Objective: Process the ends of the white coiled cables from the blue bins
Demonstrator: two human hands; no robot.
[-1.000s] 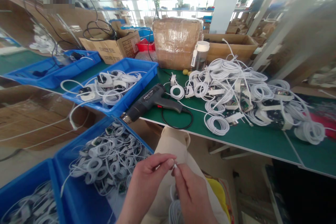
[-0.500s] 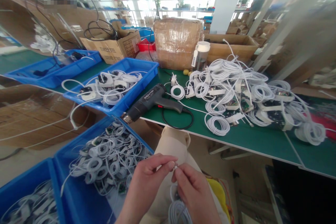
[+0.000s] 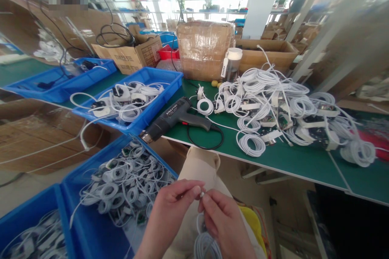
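Over my lap, my left hand [image 3: 170, 210] and my right hand [image 3: 223, 220] meet fingertip to fingertip, both pinching the small white end of a cable [image 3: 201, 194]. A coil of the same white cable [image 3: 205, 247] hangs below my right hand. Both hands are closed in a pinch. A black heat gun [image 3: 170, 117] lies on the green table [image 3: 288, 162] ahead, its nozzle pointing over the near edge.
A heap of coiled white cables with small circuit boards [image 3: 279, 105] covers the table's right half. Blue bins of cable coils [image 3: 121, 186] stand at my left, another blue bin [image 3: 136, 97] on the table. Cardboard boxes [image 3: 203, 48] and a jar [image 3: 233, 64] stand behind.
My hands stay pinched together on the cable end and have shifted only slightly; the coil under my right hand shows a little more.
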